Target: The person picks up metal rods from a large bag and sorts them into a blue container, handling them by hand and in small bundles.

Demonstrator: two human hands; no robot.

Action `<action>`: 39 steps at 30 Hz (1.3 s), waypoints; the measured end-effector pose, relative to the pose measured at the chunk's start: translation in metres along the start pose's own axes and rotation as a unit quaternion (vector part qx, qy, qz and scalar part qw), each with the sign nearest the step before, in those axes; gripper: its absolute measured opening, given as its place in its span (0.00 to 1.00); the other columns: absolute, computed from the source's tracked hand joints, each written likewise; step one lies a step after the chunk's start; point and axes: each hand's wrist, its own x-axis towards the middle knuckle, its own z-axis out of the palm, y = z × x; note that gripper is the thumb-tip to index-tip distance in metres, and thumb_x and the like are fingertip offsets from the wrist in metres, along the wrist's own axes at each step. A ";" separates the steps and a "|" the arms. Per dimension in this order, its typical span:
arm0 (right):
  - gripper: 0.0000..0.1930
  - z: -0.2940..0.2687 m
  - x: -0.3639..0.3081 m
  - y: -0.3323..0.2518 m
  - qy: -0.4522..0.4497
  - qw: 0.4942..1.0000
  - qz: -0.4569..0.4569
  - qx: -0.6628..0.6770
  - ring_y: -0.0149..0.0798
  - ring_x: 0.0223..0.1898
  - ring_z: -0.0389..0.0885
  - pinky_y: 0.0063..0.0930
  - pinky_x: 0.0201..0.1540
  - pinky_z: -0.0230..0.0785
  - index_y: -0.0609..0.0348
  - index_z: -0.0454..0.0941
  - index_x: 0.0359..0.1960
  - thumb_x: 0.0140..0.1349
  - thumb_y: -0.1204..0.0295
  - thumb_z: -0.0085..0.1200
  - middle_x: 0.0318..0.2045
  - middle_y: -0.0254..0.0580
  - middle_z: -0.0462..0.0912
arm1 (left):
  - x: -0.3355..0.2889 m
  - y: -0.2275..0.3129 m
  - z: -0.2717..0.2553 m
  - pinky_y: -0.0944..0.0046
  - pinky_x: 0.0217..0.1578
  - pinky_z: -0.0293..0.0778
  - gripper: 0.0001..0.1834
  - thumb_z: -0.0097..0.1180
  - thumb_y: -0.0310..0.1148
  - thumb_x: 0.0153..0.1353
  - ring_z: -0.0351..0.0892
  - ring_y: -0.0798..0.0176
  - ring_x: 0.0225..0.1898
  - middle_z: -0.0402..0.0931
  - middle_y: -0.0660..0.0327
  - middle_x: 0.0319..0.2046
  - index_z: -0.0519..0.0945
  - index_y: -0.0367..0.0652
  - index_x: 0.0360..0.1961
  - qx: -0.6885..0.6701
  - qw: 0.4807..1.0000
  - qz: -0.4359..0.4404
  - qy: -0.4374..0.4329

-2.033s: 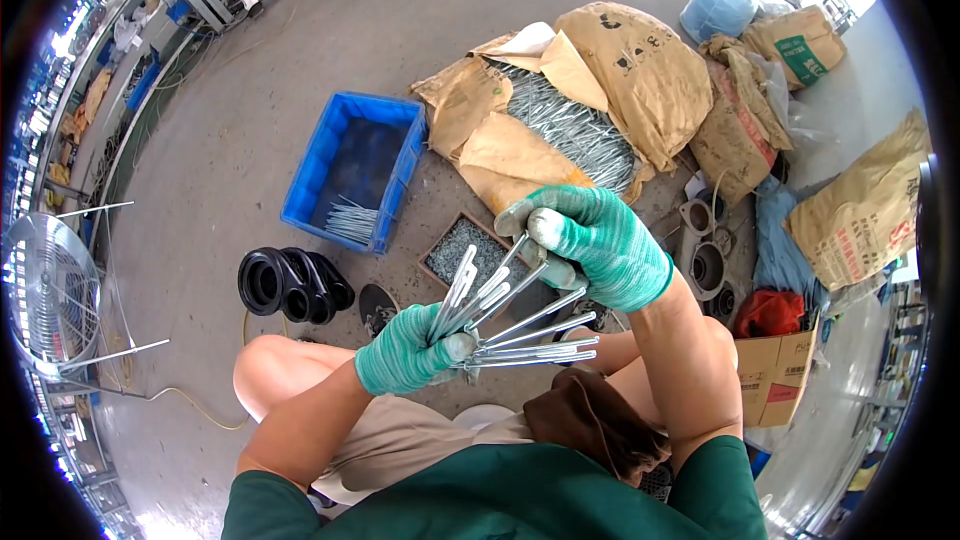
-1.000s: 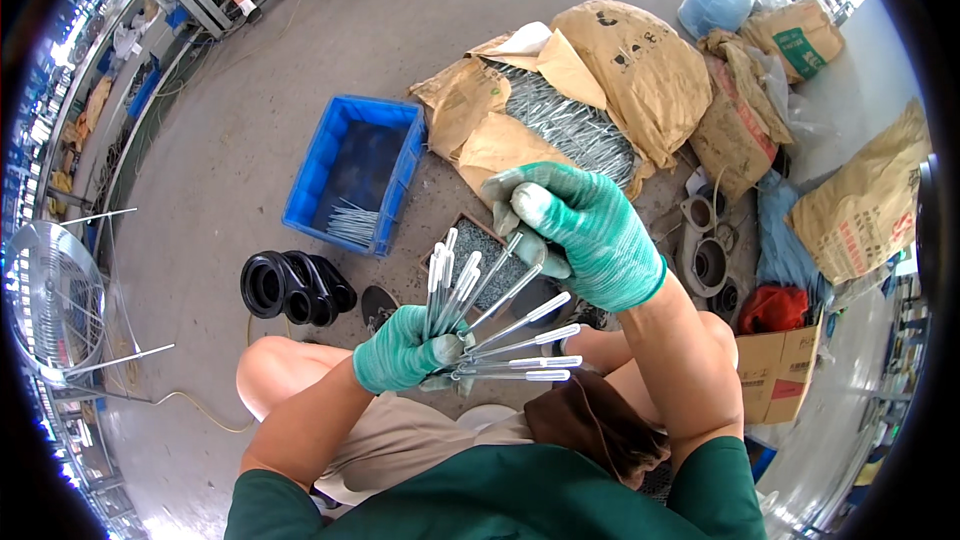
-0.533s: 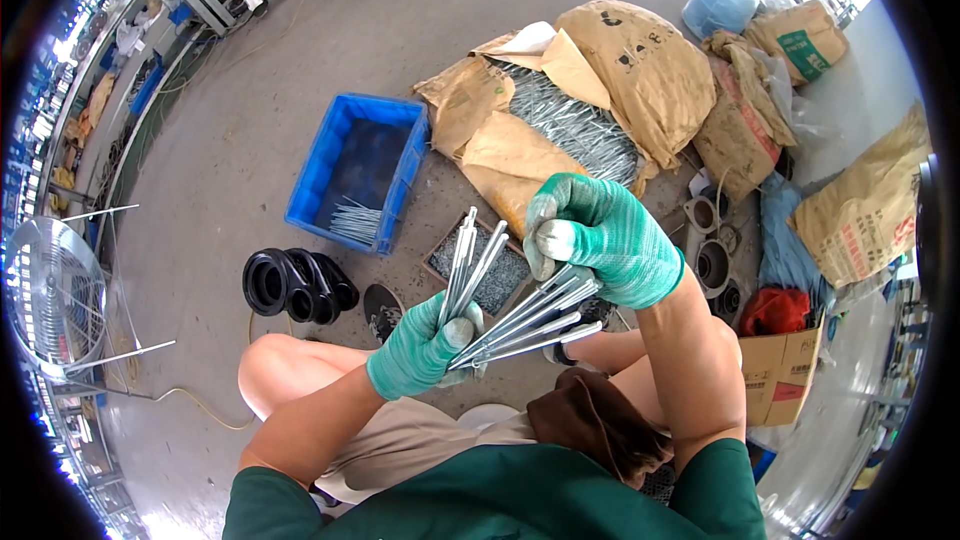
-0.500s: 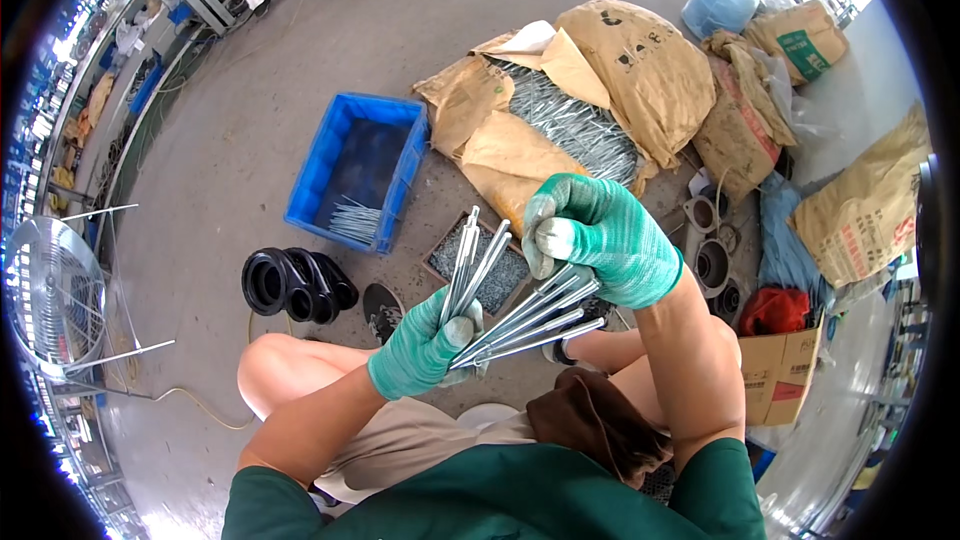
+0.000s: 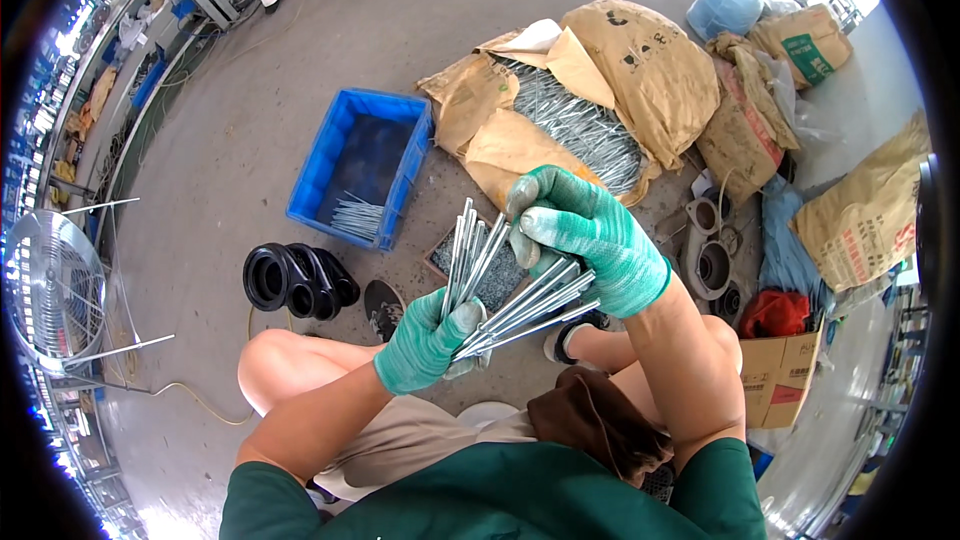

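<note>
My left hand point(image 5: 428, 345), in a green knit glove, is closed round a bunch of long silver metal rods point(image 5: 530, 302). The rods fan out in two groups, one pointing up and away, the other to the right. My right hand point(image 5: 590, 240), in a matching glove with grey fingertips, is pinched at the upper end of the left-hand group. Whatever lies between its thumb and fingers is too small or hidden to name. Under the rods stands a shallow tray of small grey metal parts point(image 5: 443, 256), partly covered by my hands.
Beyond my hands lies a torn brown paper sack point(image 5: 640, 80) spilling many similar rods. A blue bin point(image 5: 305, 175) holds some rods. Black ring-shaped parts point(image 5: 268, 280) sit at left near a fan point(image 5: 55, 290). Metal castings point(image 5: 712, 265), a cardboard box point(image 5: 780, 375) and sacks stand at right.
My right hand has moved a little left and up, toward the ends of the upright rods. The rods in my left hand have shifted and fanned slightly differently.
</note>
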 end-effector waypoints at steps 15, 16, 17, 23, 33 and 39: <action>0.23 0.000 -0.008 -0.017 -0.027 0.994 0.095 -0.056 0.25 0.30 0.78 0.17 0.32 0.68 0.66 0.74 0.57 0.63 0.67 0.61 0.31 0.34 0.81 | -0.002 0.000 -0.009 0.73 0.21 0.68 0.20 0.54 0.46 0.70 0.75 0.75 0.22 0.80 0.63 0.27 0.77 0.41 0.50 -0.045 0.995 -0.037 -0.078; 0.18 0.000 -0.009 -0.017 -0.024 0.992 0.089 -0.082 0.23 0.32 0.76 0.18 0.36 0.70 0.63 0.75 0.55 0.66 0.70 0.56 0.32 0.32 0.81 | -0.001 -0.002 -0.007 0.73 0.21 0.68 0.20 0.54 0.46 0.70 0.75 0.75 0.22 0.80 0.63 0.27 0.77 0.41 0.50 -0.044 0.995 -0.037 -0.078; 0.18 -0.002 -0.009 -0.015 -0.024 0.992 0.089 -0.082 0.23 0.32 0.76 0.18 0.36 0.70 0.63 0.75 0.55 0.66 0.70 0.56 0.32 0.32 0.81 | 0.000 -0.004 -0.003 0.73 0.17 0.65 0.20 0.56 0.47 0.69 0.74 0.74 0.18 0.81 0.59 0.24 0.76 0.42 0.50 -0.013 0.999 0.015 -0.044; 0.15 -0.013 -0.007 -0.011 -0.050 0.991 0.073 -0.099 0.24 0.33 0.77 0.20 0.38 0.71 0.63 0.76 0.50 0.66 0.69 0.57 0.32 0.33 0.81 | 0.000 -0.006 0.007 0.73 0.14 0.64 0.19 0.59 0.48 0.66 0.72 0.72 0.14 0.80 0.57 0.22 0.72 0.45 0.46 -0.012 0.998 0.059 0.010; 0.18 -0.007 -0.010 -0.009 -0.032 0.996 0.032 -0.079 0.23 0.35 0.77 0.19 0.39 0.70 0.63 0.74 0.56 0.68 0.69 0.56 0.34 0.32 0.80 | 0.000 -0.005 -0.001 0.72 0.14 0.66 0.16 0.57 0.47 0.68 0.74 0.71 0.15 0.82 0.55 0.24 0.74 0.44 0.40 0.001 0.999 0.047 0.002; 0.18 -0.007 -0.010 -0.012 -0.035 0.995 0.040 -0.083 0.23 0.35 0.76 0.18 0.38 0.71 0.62 0.73 0.57 0.67 0.69 0.57 0.35 0.31 0.80 | -0.001 0.002 0.000 0.71 0.15 0.69 0.16 0.59 0.45 0.67 0.77 0.70 0.17 0.81 0.55 0.23 0.73 0.42 0.40 0.009 0.999 0.042 0.002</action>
